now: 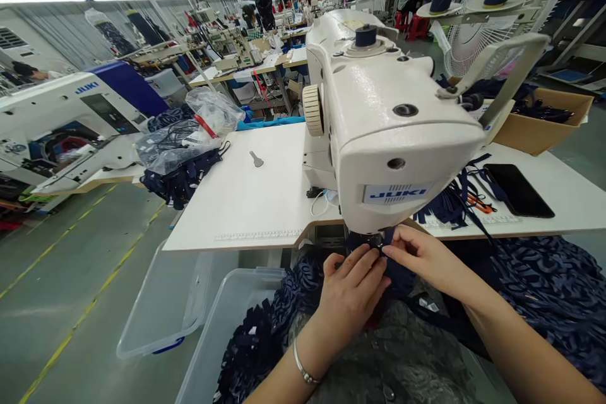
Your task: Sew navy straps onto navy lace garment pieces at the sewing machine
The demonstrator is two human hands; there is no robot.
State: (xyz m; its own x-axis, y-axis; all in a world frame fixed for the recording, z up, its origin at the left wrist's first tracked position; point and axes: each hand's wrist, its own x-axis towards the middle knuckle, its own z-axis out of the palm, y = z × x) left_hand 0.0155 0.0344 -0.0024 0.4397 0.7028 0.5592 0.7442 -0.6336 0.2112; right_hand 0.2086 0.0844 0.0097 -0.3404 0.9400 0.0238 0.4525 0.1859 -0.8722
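A white sewing machine (402, 158) stands before me, its head end facing me. Navy fabric (401, 279) lies at the needle area and hangs down towards my lap. My left hand (355, 279) presses on this fabric just below the machine head, fingers close together and bent over it. Beside it, my right hand (421, 254) pinches the edge of the fabric between thumb and forefinger, its fingertips nearly touching the left ones. The needle and presser foot are mostly hidden by the machine head and my fingers.
A white tabletop (237, 189) carries a small grey metal piece (256, 159). On the right lie a black phone (518, 190), navy strips (442, 207) and orange-handled snips (480, 204). Clear plastic bins (156, 309) stand below left. Piled navy garments (553, 297) lie right.
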